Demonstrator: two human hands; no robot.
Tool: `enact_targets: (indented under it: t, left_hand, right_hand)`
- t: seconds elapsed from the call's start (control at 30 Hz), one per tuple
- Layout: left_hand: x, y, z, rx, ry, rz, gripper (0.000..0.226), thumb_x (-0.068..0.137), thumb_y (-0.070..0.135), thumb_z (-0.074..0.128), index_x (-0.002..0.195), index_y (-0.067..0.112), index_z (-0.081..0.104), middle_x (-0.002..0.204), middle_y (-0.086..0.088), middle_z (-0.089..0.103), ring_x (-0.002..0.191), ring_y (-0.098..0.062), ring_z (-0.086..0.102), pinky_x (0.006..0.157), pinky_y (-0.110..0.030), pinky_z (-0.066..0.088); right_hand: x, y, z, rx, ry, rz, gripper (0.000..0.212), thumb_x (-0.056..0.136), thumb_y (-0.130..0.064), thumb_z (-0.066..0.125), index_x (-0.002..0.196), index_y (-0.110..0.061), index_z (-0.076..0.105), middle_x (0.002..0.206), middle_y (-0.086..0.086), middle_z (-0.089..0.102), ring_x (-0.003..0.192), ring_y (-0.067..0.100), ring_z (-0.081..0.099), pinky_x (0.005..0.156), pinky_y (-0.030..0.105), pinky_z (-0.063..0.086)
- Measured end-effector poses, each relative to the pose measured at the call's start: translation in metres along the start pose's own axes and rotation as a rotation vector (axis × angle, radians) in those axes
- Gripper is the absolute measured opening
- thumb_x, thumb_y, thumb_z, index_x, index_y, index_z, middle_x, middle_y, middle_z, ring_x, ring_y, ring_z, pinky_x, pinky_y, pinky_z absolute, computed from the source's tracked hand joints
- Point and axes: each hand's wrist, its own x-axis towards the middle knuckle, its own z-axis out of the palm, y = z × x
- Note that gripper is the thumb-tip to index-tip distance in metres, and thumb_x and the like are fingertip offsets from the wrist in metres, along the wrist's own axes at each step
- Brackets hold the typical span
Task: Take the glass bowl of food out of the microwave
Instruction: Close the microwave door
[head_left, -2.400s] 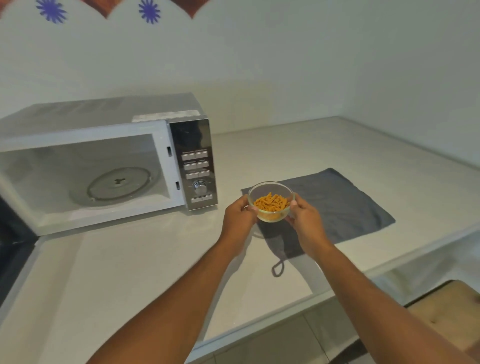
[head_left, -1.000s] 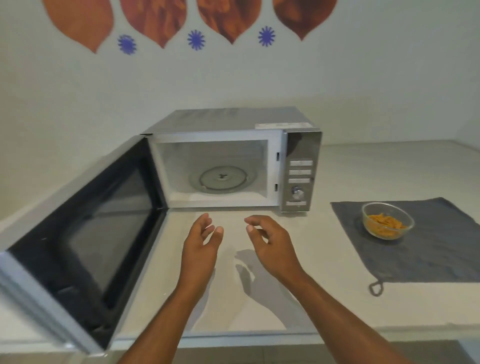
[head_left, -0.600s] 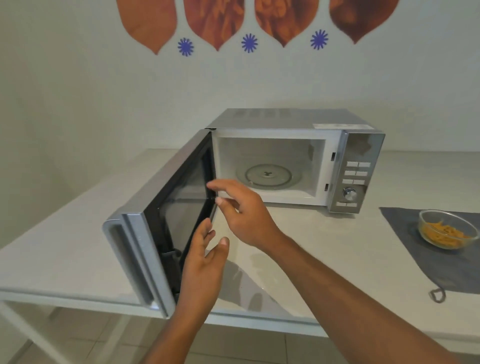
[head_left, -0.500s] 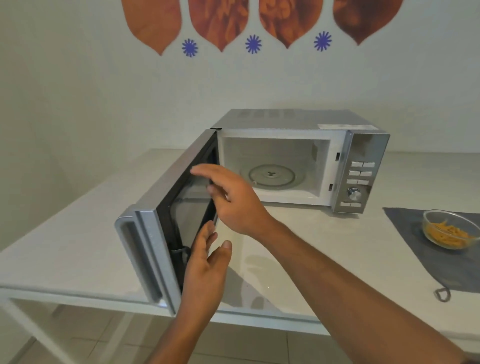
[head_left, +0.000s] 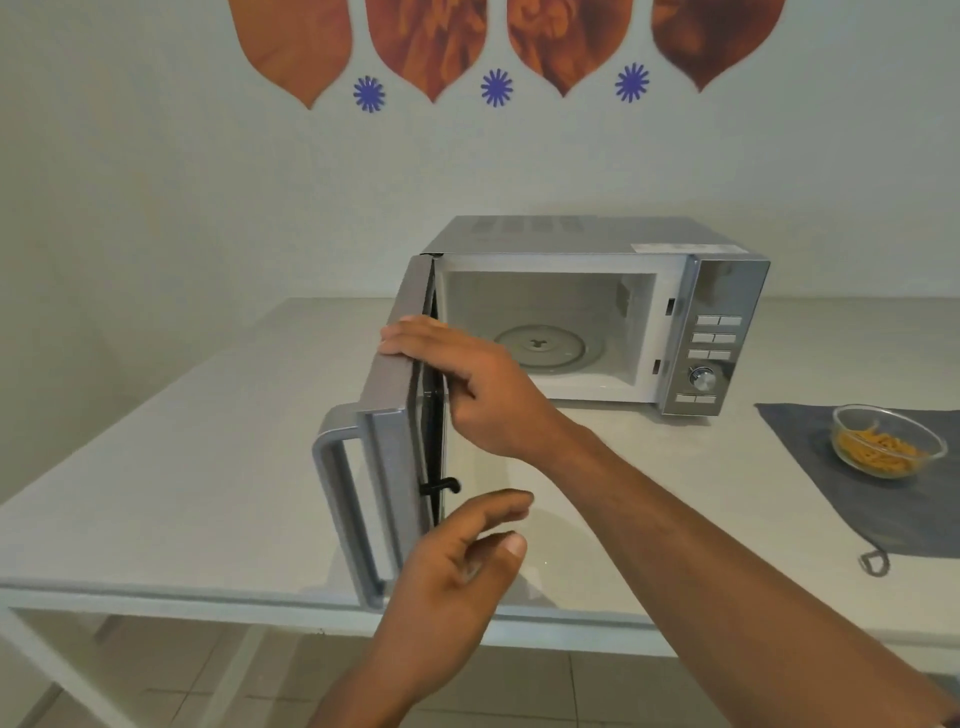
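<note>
So the clear glass bowl of orange pasta (head_left: 887, 441) sits on the dark grey cloth (head_left: 852, 483) at the far right of the white table (head_left: 156, 467), well apart from the silver microwave (head_left: 597, 312). The microwave's silver door (head_left: 387, 436) stands open, swung out toward the near side. The right hand (head_left: 478, 387) has its fingers curled over the door's top edge. The left hand (head_left: 457, 566) hangs loose and half open just beside the door's lower corner, holding nothing.

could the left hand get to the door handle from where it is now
Probably yes. The left hand hangs open just inside the door's free edge, holding nothing, and the door handle on the outer face is uncovered; the right hand grips higher up.
</note>
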Motion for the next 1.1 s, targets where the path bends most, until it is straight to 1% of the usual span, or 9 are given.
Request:
enact_targets:
  t: [0.2, 0.27, 0.37, 0.43, 0.6, 0.73, 0.83, 0.93, 1.1]
  left_hand:
    - [0.003, 0.018, 0.015, -0.039, -0.141, 0.106, 0.033, 0.098, 0.029, 0.057, 0.128, 0.039, 0.063, 0.134, 0.015, 0.065, 0.129, -0.008, 0.058, 0.106, -0.028, 0.048]
    - [0.008, 0.024, 0.021, -0.073, -0.158, 0.143, 0.033, 0.097, 0.032, 0.056, 0.129, 0.037, 0.063, 0.132, 0.012, 0.067, 0.128, -0.012, 0.060, 0.106, -0.031, 0.050]
    - [0.018, 0.029, 0.028, -0.132, -0.132, 0.190, 0.031, 0.097, 0.030, 0.056, 0.126, 0.032, 0.066, 0.126, 0.006, 0.070, 0.124, -0.018, 0.063, 0.103, -0.037, 0.052]
    - [0.027, 0.031, 0.033, -0.184, -0.106, 0.215, 0.029, 0.097, 0.026, 0.055, 0.123, 0.029, 0.068, 0.124, 0.002, 0.072, 0.120, -0.022, 0.066, 0.101, -0.037, 0.054]
    - [0.054, 0.036, 0.044, -0.282, -0.058, 0.251, 0.022, 0.100, 0.019, 0.052, 0.115, 0.022, 0.069, 0.116, -0.003, 0.075, 0.107, -0.026, 0.073, 0.093, -0.035, 0.058]
    - [0.081, 0.033, 0.056, -0.331, -0.018, 0.232, 0.017, 0.098, 0.023, 0.055, 0.112, 0.019, 0.063, 0.106, -0.006, 0.078, 0.098, -0.028, 0.075, 0.090, -0.037, 0.060]
    - [0.100, 0.028, 0.068, -0.325, -0.017, 0.204, 0.019, 0.098, 0.024, 0.057, 0.116, 0.028, 0.059, 0.101, -0.005, 0.079, 0.094, -0.026, 0.076, 0.089, -0.035, 0.060]
    - [0.119, 0.023, 0.082, -0.277, -0.014, 0.179, 0.027, 0.099, 0.020, 0.057, 0.123, 0.032, 0.054, 0.093, -0.001, 0.079, 0.090, -0.020, 0.076, 0.088, -0.032, 0.060]
    - [0.151, 0.021, 0.104, -0.186, 0.013, 0.180, 0.029, 0.099, 0.022, 0.057, 0.115, 0.046, 0.057, 0.081, 0.005, 0.077, 0.083, -0.012, 0.075, 0.080, -0.026, 0.061]
  right_hand:
    - [-0.031, 0.013, -0.037, 0.072, 0.059, 0.100, 0.071, 0.076, 0.031, 0.043, 0.134, -0.008, 0.059, 0.147, 0.009, 0.053, 0.144, 0.017, 0.039, 0.121, 0.041, 0.029]
    - [-0.040, 0.016, -0.051, 0.113, 0.064, 0.140, 0.061, 0.083, 0.026, 0.051, 0.134, -0.007, 0.058, 0.149, 0.010, 0.051, 0.143, 0.017, 0.041, 0.119, 0.040, 0.032]
    - [-0.054, 0.020, -0.074, 0.153, 0.113, 0.212, 0.051, 0.090, 0.010, 0.063, 0.137, -0.009, 0.057, 0.149, 0.006, 0.051, 0.140, 0.009, 0.044, 0.115, 0.023, 0.034]
    - [-0.063, 0.026, -0.089, 0.140, 0.168, 0.285, 0.052, 0.090, 0.009, 0.061, 0.137, -0.013, 0.058, 0.147, 0.000, 0.053, 0.136, 0.000, 0.046, 0.110, 0.014, 0.035]
    - [-0.091, 0.049, -0.112, 0.113, 0.453, 0.528, 0.053, 0.095, 0.014, 0.044, 0.131, -0.019, 0.064, 0.129, -0.001, 0.067, 0.120, 0.011, 0.062, 0.102, 0.034, 0.052]
    - [-0.123, 0.058, -0.112, 0.150, 0.673, 0.577, 0.046, 0.096, 0.013, 0.044, 0.126, -0.014, 0.066, 0.117, 0.003, 0.071, 0.104, 0.000, 0.068, 0.079, 0.015, 0.057]
    - [-0.148, 0.063, -0.102, 0.133, 0.812, 0.639, 0.037, 0.097, 0.006, 0.051, 0.118, -0.018, 0.068, 0.113, -0.004, 0.073, 0.104, 0.004, 0.068, 0.084, 0.015, 0.056]
    - [-0.169, 0.070, -0.092, 0.019, 0.880, 0.674, 0.031, 0.095, 0.000, 0.057, 0.112, -0.025, 0.067, 0.110, -0.012, 0.070, 0.103, -0.006, 0.063, 0.081, 0.003, 0.048]
    - [-0.190, 0.082, -0.082, 0.040, 0.907, 0.672, 0.030, 0.093, 0.005, 0.057, 0.105, -0.021, 0.066, 0.101, -0.008, 0.070, 0.098, 0.009, 0.067, 0.081, 0.023, 0.058]
